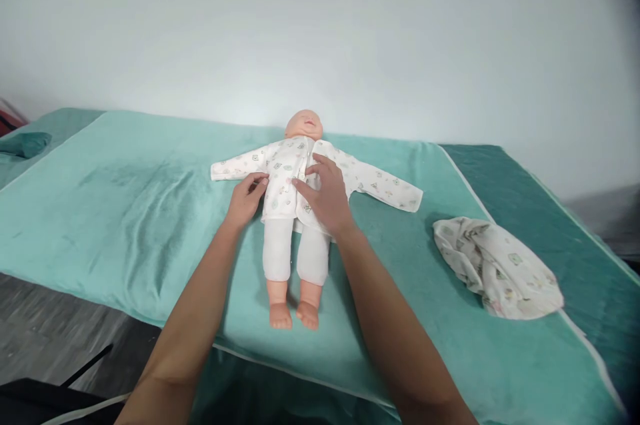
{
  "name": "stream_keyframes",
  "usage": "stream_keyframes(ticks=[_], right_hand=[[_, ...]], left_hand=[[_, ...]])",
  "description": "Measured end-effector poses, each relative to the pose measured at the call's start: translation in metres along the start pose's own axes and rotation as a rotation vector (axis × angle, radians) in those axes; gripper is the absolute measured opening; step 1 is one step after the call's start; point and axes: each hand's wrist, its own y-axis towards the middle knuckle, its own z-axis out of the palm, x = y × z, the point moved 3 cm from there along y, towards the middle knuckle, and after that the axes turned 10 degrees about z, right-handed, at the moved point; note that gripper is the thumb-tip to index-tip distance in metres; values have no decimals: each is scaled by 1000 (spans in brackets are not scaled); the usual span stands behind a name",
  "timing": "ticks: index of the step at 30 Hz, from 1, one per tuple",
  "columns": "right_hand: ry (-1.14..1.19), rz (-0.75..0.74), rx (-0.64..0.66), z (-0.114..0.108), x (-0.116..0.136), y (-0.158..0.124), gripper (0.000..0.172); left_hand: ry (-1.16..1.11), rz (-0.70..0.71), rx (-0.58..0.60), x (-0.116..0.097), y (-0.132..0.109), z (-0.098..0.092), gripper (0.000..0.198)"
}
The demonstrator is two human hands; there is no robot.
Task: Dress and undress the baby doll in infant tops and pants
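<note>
A baby doll (pixel 304 123) lies on its back, head toward the wall, with white leggings (pixel 277 250) on its legs and bare feet. It wears a white printed baby shirt (pixel 283 171), whose front panels meet near the middle of the chest; both sleeves stretch outward. Along the shirt's side, at image left, my left hand (pixel 246 201) rests with bent fingers, the tips touching the cloth edge and a small gap between thumb and finger. Over the other front panel, my right hand (pixel 327 195) is open, thumb and fingers apart, fingertips at the shirt's front opening.
A crumpled white printed cloth (pixel 500 268) lies to the right on the green bed cover (pixel 115 211). Behind the bed stands a white wall (pixel 320 38). At lower left are grey flooring (pixel 55 308) and a dark object with a pale cable (pixel 85 408).
</note>
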Motion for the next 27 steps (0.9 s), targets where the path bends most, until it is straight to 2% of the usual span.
stream_keyframes(ticks=[5, 10, 16, 22, 27], right_hand=[[79, 69, 77, -3, -2, 5, 22], [181, 118, 99, -9, -5, 3, 23], [151, 53, 96, -10, -5, -5, 23], [46, -23, 212, -13, -5, -11, 31], [-43, -77, 338, -20, -3, -15, 29]], left_hand=[[7, 4, 3, -2, 0, 0, 28], [5, -4, 8, -2, 0, -1, 28], [22, 10, 8, 1, 0, -2, 28], [18, 1, 8, 2, 0, -1, 28], [26, 14, 7, 2, 1, -2, 28]])
